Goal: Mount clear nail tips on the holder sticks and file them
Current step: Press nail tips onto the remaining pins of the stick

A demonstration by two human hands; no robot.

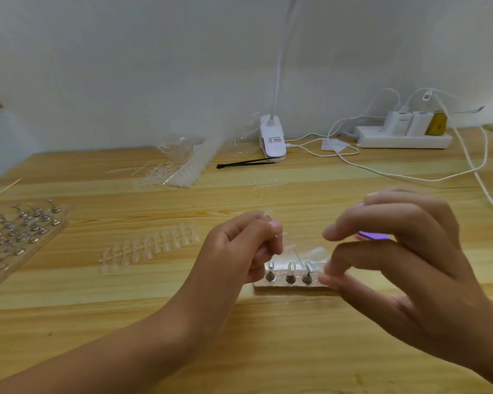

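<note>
A small clear base (293, 285) lies on the wooden desk with three metal holder sticks (290, 273) standing in it, each topped by a clear nail tip. My left hand (239, 251) hovers just above its left end and pinches a thin clear holder stick (292, 248) that slants down toward the base. My right hand (396, 251) is blurred, its fingers loosely curled over the base's right end; something purple (373, 235) shows behind its fingers. A strip of clear nail tips (151, 245) lies left of my hands.
A clear tray with several metal holder sticks (17, 234) sits at the left edge. Piled nail-tip strips and plastic wrap (180, 169) lie further back. A white clip lamp (272, 137), black tweezers (242, 164), a power strip (404, 139) and trailing cables (410, 177) line the wall.
</note>
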